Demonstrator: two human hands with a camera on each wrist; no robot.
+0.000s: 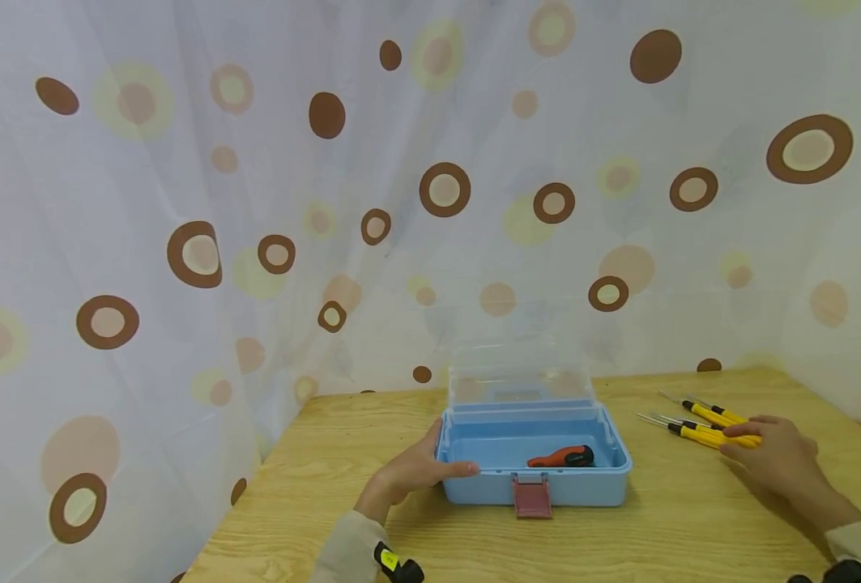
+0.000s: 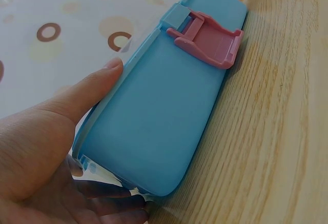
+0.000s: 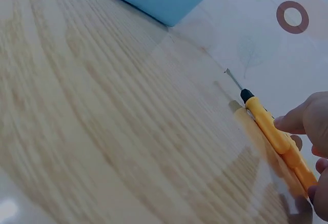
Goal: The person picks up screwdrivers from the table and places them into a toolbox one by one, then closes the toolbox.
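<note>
FINDINGS: BLUE BOX HELD AT LEFT, SCREWDRIVERS GRASPED AT RIGHT

Right hand (image 1: 776,453): fingers and thumb are bent about the handle ends of the yellow-handled screwdrivers (image 1: 701,437). The index fingertip bears on one handle in the right wrist view. The group lies to the right of the box, near it, with black collars and metal shafts directed leftward.

Left hand (image 1: 419,470): grasping the left end of the blue box (image 1: 583,490). The thumb lies along the front rim; the other fingers wrap the end wall.

The box sits upright on the wood-grain table (image 1: 357,421). Its clear lid (image 1: 521,372) stands raised at the rear. The pink latch (image 1: 532,498) hangs down on the front wall. A red-and-black handle (image 1: 560,458) lies inside, toward the front right.

Markings: a yellow label (image 1: 390,559) is fixed to the black strap at the left wrist; its print is too small to read.

Surroundings: light beige sleeves (image 1: 350,546) cover both forearms. Behind the table hangs a white sheet (image 1: 474,259) printed with brown rings, brown dots and pale circles.
</note>
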